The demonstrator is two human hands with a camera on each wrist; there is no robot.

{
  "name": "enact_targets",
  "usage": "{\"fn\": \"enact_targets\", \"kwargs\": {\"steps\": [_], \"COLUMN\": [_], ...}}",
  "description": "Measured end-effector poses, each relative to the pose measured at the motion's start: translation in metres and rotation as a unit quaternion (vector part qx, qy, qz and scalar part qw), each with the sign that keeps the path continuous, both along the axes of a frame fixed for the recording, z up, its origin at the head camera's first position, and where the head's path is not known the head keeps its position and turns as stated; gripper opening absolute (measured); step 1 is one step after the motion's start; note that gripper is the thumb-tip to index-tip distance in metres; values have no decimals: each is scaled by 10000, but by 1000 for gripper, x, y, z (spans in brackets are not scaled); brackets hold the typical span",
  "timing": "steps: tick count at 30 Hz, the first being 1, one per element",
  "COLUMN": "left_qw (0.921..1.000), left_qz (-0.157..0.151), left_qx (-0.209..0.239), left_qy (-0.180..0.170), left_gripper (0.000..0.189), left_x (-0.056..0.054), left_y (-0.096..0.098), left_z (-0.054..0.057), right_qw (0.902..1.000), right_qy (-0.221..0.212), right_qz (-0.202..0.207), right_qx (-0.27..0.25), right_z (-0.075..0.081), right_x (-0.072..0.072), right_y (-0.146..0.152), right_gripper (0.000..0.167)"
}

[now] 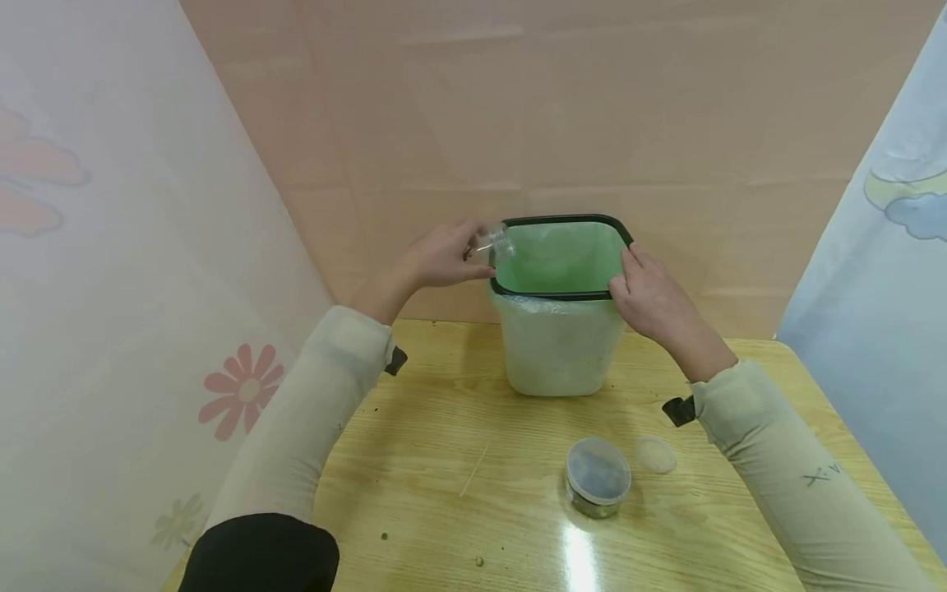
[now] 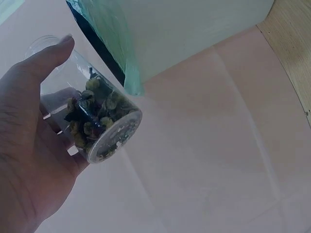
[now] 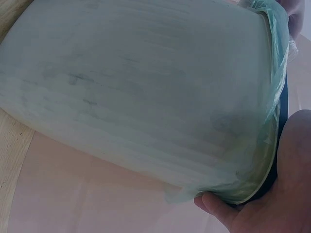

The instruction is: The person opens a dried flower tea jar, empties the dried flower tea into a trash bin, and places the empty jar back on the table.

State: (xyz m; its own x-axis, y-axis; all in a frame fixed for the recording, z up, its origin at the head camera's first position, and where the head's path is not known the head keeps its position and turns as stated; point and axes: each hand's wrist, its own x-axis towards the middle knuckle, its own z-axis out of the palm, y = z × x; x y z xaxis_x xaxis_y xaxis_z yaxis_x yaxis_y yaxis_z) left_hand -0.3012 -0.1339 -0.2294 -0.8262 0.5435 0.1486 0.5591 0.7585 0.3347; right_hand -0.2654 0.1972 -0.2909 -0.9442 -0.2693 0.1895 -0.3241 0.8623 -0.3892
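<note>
My left hand [image 1: 444, 256] grips a clear plastic jar [image 2: 99, 111] at the left rim of a trash bin [image 1: 564, 349]. The jar is tilted, its mouth toward the bin, and dried flower buds [image 2: 92, 114] lie toward its base in the left wrist view. A green bag [image 1: 558, 251] lines the bin and folds over the edge under a black rim ring [image 1: 562, 219]. On the opposite side, my right hand [image 1: 654, 296] holds the rim, with fingers curled over it in the right wrist view. The bin stands upright.
A short lidded jar [image 1: 598, 473] stands on the wooden table [image 1: 414, 460] in front of the bin. Beside it lies a round translucent disc [image 1: 655, 454]. Small green crumbs [image 1: 479, 561] dot the table. A beige sheet [image 1: 429, 107] hangs behind the bin.
</note>
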Motion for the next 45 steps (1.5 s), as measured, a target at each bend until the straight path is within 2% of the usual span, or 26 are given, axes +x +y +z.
{"fn": "enact_targets", "kwargs": {"steps": [19, 31, 39, 45], "left_qw": [9986, 9938, 9890, 9857], "left_qz": [147, 210, 188, 169], "left_qx": [-387, -874, -1169, -1450], "left_qy": [343, 661, 882, 844], "left_gripper": [63, 69, 70, 71], "left_x": [-2, -2, -5, -6], "left_y": [11, 16, 18, 19], "left_z": [4, 4, 9, 10], "right_qw": [10000, 9998, 9999, 9998], "right_qy": [-70, -158, -118, -156], "right_qz": [-40, -36, -58, -33], "right_qx": [11, 73, 94, 74], "right_z": [0, -3, -1, -4], "right_x": [-1, 0, -2, -3], "right_y": [2, 0, -1, -1], "right_gripper": [65, 65, 65, 65]}}
